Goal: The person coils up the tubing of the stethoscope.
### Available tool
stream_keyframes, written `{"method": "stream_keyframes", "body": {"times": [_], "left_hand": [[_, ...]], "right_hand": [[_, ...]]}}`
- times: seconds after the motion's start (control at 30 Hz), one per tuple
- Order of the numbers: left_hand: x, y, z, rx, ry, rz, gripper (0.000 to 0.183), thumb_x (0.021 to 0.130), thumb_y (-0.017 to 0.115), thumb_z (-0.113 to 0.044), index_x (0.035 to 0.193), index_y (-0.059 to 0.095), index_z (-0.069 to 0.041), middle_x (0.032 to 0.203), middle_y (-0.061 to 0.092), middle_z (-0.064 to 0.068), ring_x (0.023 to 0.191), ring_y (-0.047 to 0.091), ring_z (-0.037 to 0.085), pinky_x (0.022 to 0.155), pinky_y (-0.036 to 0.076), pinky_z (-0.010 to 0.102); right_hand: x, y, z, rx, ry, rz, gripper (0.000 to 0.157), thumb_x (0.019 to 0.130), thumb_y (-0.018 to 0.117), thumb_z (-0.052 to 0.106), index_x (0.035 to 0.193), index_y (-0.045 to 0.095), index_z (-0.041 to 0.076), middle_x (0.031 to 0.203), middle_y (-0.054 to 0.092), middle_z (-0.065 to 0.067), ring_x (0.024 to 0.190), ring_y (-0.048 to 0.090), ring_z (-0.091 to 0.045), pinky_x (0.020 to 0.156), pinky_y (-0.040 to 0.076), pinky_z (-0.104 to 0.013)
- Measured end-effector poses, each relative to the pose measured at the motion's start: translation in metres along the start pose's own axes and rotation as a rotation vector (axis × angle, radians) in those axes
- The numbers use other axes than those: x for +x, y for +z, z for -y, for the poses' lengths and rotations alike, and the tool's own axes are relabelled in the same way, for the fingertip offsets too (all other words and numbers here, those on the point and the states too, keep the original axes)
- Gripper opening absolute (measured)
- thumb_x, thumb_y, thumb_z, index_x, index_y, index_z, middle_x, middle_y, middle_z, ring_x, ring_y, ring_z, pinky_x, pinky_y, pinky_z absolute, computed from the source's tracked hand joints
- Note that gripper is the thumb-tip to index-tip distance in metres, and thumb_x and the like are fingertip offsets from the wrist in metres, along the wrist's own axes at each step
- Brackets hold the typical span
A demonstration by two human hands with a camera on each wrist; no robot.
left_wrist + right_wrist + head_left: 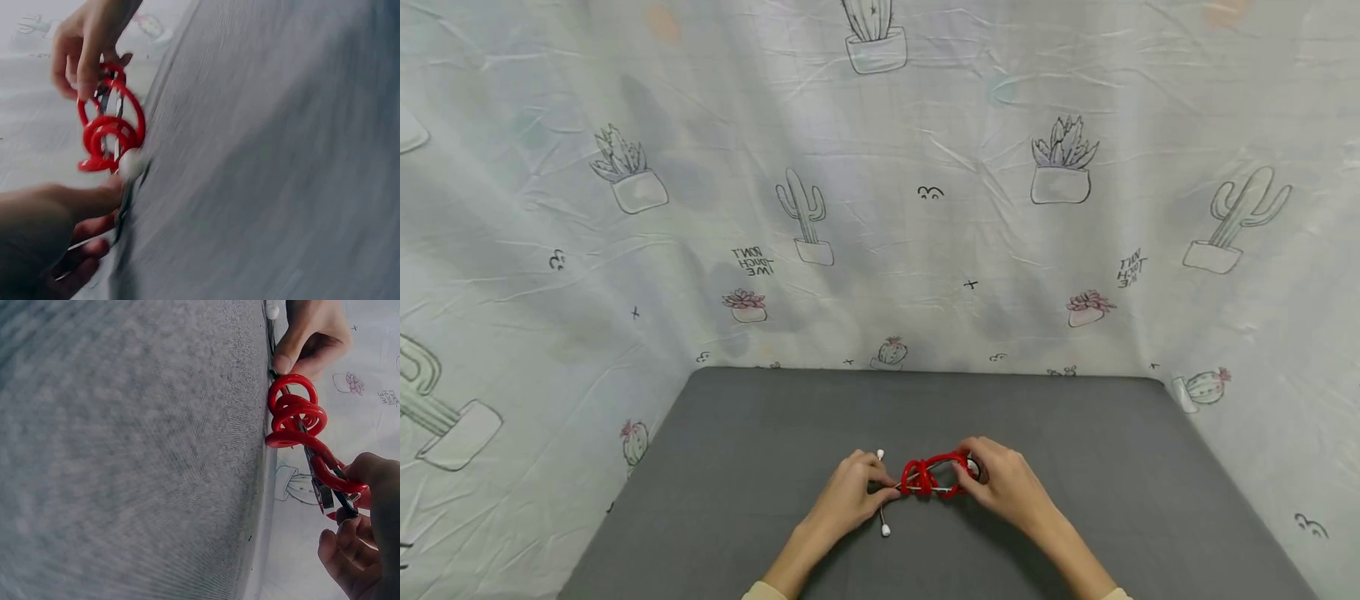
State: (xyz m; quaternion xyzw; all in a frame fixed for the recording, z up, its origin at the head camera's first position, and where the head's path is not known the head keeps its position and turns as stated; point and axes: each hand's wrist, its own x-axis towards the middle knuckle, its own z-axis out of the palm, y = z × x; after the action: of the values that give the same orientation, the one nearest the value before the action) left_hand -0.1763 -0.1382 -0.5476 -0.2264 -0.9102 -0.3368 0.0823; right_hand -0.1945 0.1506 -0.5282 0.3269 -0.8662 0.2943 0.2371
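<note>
A shiny red coil (922,477) winds in several loops around a thin metal wire piece (307,447). At its left end the wire piece meets a crosswise rod tipped with white balls (131,164). My left hand (855,488) pinches the wire piece between thumb and fingers, close to this rod. On the other side, my right hand (1000,481) pinches the far loop of the red coil together with the end of the metal, with part of that end hidden by the fingers. Both hands hold the assembly just over the grey surface.
The grey tabletop (775,417) spreads around the hands. Behind it and at both sides hangs a pale curtain (880,250) printed with cacti and potted plants.
</note>
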Motion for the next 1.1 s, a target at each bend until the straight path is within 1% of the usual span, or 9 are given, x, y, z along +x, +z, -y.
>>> {"method": "stream_keyframes", "body": {"times": [0.1, 0.2, 0.27, 0.33, 0.43, 0.57, 0.8, 0.97, 1.1], "left_hand": [[-0.001, -0.006, 0.003, -0.037, 0.022, 0.051, 0.008, 0.089, 0.09, -0.017, 0.096, 0.089, -0.012, 0.094, 0.078, -0.007, 0.09, 0.065, 0.008, 0.091, 0.061, 0.036], [-0.003, -0.008, 0.006, -0.072, 0.009, 0.074, 0.009, 0.091, 0.089, -0.016, 0.098, 0.089, -0.011, 0.099, 0.08, -0.006, 0.095, 0.069, 0.01, 0.097, 0.061, 0.042], [-0.005, -0.007, 0.008, -0.095, 0.0, 0.072, 0.008, 0.092, 0.088, -0.016, 0.098, 0.089, -0.011, 0.101, 0.081, -0.005, 0.097, 0.071, 0.012, 0.098, 0.061, 0.04], [-0.006, -0.007, 0.01, -0.111, -0.01, 0.067, 0.008, 0.092, 0.088, -0.016, 0.098, 0.089, -0.011, 0.101, 0.08, -0.005, 0.098, 0.071, 0.014, 0.09, 0.06, 0.033], [-0.006, -0.006, 0.01, -0.114, 0.003, 0.058, 0.007, 0.092, 0.088, -0.016, 0.097, 0.089, -0.012, 0.102, 0.08, -0.004, 0.099, 0.072, 0.015, 0.09, 0.06, 0.031], [-0.005, -0.006, 0.008, -0.103, 0.011, 0.076, 0.008, 0.093, 0.087, -0.016, 0.1, 0.088, -0.013, 0.104, 0.08, -0.004, 0.101, 0.071, 0.013, 0.092, 0.061, 0.032], [-0.002, -0.005, 0.006, -0.067, 0.061, 0.101, 0.013, 0.092, 0.088, -0.018, 0.104, 0.087, -0.013, 0.105, 0.081, -0.004, 0.102, 0.071, 0.012, 0.094, 0.059, 0.034], [0.0, -0.008, 0.0, -0.052, 0.059, 0.124, 0.014, 0.093, 0.087, -0.019, 0.106, 0.087, -0.015, 0.107, 0.08, -0.007, 0.102, 0.069, 0.009, 0.095, 0.058, 0.035], [0.001, -0.01, -0.002, -0.053, 0.048, 0.147, 0.014, 0.094, 0.086, -0.019, 0.107, 0.087, -0.014, 0.108, 0.08, -0.006, 0.103, 0.069, 0.009, 0.095, 0.058, 0.034]], "right_hand": [[-0.001, -0.001, 0.002, 0.005, -0.008, -0.003, 0.024, 0.084, 0.09, 0.006, 0.099, 0.073, 0.014, 0.075, 0.057, 0.009, 0.064, 0.037, 0.01, 0.054, 0.032, -0.005], [-0.002, -0.002, 0.003, 0.018, -0.02, 0.009, 0.025, 0.084, 0.091, 0.008, 0.1, 0.073, 0.014, 0.075, 0.057, 0.009, 0.064, 0.036, 0.01, 0.054, 0.032, -0.005], [-0.004, -0.004, 0.004, 0.029, -0.031, 0.018, 0.026, 0.083, 0.091, 0.008, 0.101, 0.072, 0.013, 0.075, 0.057, 0.009, 0.065, 0.035, 0.011, 0.054, 0.031, -0.005], [-0.005, -0.004, 0.004, 0.037, -0.032, 0.027, 0.028, 0.083, 0.092, 0.008, 0.102, 0.072, 0.013, 0.074, 0.056, 0.01, 0.065, 0.034, 0.011, 0.054, 0.031, -0.005], [-0.005, -0.005, 0.003, 0.04, -0.024, 0.036, 0.028, 0.084, 0.093, 0.011, 0.103, 0.072, 0.013, 0.072, 0.055, 0.01, 0.064, 0.033, 0.011, 0.054, 0.029, -0.004], [-0.006, -0.007, 0.001, 0.05, 0.003, 0.069, 0.028, 0.087, 0.092, 0.017, 0.106, 0.072, 0.014, 0.073, 0.055, 0.009, 0.063, 0.036, 0.009, 0.055, 0.032, -0.005], [-0.009, -0.023, -0.007, 0.056, 0.095, 0.121, 0.027, 0.094, 0.085, 0.025, 0.117, 0.074, 0.016, 0.084, 0.063, 0.014, 0.067, 0.051, 0.007, 0.06, 0.046, -0.013], [-0.01, -0.033, -0.013, 0.069, 0.138, 0.145, 0.022, 0.099, 0.081, 0.026, 0.119, 0.074, 0.019, 0.087, 0.064, 0.016, 0.07, 0.054, 0.009, 0.061, 0.05, -0.018], [-0.012, -0.035, -0.017, 0.091, 0.15, 0.146, 0.02, 0.1, 0.079, 0.023, 0.119, 0.074, 0.017, 0.086, 0.063, 0.017, 0.07, 0.053, 0.009, 0.06, 0.051, -0.02]]}}
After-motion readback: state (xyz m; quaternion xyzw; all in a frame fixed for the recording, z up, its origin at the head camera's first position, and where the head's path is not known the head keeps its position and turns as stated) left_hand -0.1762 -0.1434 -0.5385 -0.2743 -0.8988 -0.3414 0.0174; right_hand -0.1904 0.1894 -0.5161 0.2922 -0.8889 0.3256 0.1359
